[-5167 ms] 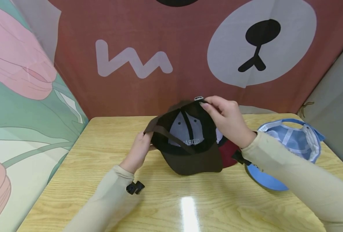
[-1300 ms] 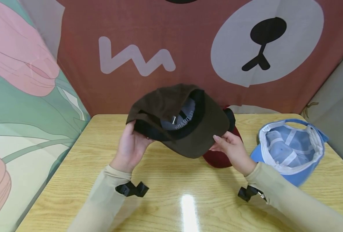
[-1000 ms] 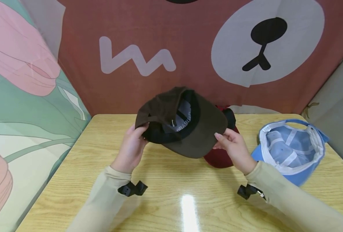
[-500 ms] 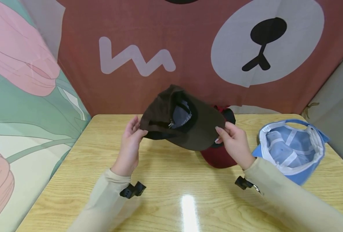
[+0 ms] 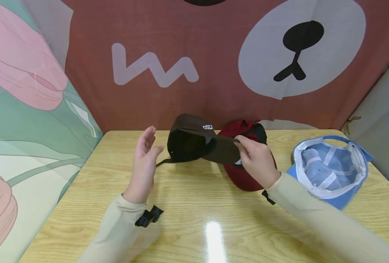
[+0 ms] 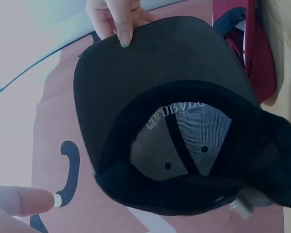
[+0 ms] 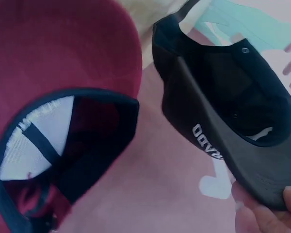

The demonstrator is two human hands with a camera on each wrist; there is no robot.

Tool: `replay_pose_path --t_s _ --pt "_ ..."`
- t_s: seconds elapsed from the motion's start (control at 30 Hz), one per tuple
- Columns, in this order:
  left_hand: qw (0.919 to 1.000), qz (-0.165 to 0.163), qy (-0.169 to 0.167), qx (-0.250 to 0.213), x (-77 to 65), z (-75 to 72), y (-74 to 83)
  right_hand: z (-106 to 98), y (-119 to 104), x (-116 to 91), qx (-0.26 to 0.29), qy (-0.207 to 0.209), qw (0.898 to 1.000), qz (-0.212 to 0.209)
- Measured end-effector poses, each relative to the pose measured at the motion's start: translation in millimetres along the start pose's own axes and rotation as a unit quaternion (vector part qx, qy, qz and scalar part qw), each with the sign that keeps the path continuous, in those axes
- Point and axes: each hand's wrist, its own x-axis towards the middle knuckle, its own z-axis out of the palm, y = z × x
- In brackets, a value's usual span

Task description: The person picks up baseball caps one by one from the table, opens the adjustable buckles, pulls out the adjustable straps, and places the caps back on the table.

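Observation:
A dark brown baseball cap point(image 5: 191, 122) with white lettering on its front is held on its side above the table, its opening toward me. My right hand point(image 5: 258, 160) pinches the edge of its brim point(image 5: 224, 149), thumb on one face; the right wrist view shows this grip point(image 7: 264, 218) too. Off the cap's left side, my left hand point(image 5: 141, 168) is raised with fingers extended, apart from the cap. From the cap's back a loose strap point(image 5: 163, 161) hangs toward that hand. In the left wrist view, the cap's mesh inside point(image 6: 199, 136) faces the camera.
A dark red cap point(image 5: 244, 179) lies on the wooden table point(image 5: 181, 219) behind and below my right hand, partly covered. Farther right a light blue cap point(image 5: 329, 168) rests with its opening up. A printed cloth point(image 5: 214, 91) hangs along the table's back edge.
My left hand has let go of the brown cap's back and moved slightly left. The right hand keeps the brim; the cap has turned and dropped, its lettering now showing and its strap hanging loose.

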Motion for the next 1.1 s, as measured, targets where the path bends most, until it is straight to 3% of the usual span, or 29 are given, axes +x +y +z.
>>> replay_pose_path --t_s 0.2,0.43,0.6,0.77,1.1 --pt "0.9997 0.018 0.011 -0.008 -0.7 -1.2 0.0 10.6 -11.9 8.3 -0.057 0.019 0.994 -0.09" --pt "0.9985 0.042 0.03 -0.017 -0.7 -0.5 -0.7 36.4 -29.8 11.5 -0.081 0.047 0.972 -0.218" --pt "0.9979 0.052 0.031 -0.024 -0.1 -0.3 -3.7 52.1 -45.1 5.9 -0.124 0.014 0.952 -0.281" --pt "0.9981 0.05 0.026 -0.024 -0.6 -0.9 -6.2 66.3 -59.5 -1.2 -0.184 -0.066 0.936 -0.294" --pt "0.9993 0.037 0.005 0.007 -3.6 -2.4 -7.3 94.6 -75.7 -12.4 -0.157 -0.216 0.931 -0.248"
